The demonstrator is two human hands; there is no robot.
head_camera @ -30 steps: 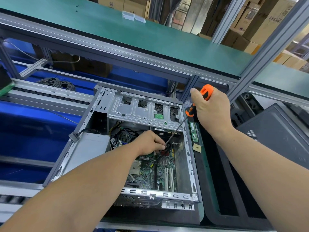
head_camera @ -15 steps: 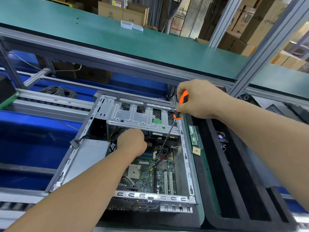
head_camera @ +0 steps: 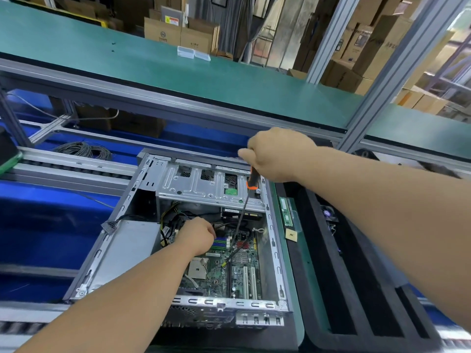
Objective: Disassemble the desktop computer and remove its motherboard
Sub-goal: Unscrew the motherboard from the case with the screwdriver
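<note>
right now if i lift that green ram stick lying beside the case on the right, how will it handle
The RAM stick looks thin and flat, so probably light and stiff rather than floppy. It lies flat on the green mat, so it likely won't roll, though pinching it up may be fiddly. With bare chips showing, it is probably fragile; hold its edges.

A green shelf is running across the upper view, edged in black on a grey aluminium frame. Two slanted grey posts are rising at the right. Behind the shelf, cardboard boxes are standing stacked in a dim storeroom, with more boxes piling up at the right, where daylight is coming in. Two clear plastic pieces are lying on the shelf. Below it, blue panels are lining the left side, and a grey cable coil is lying beside a roller rail.
</note>
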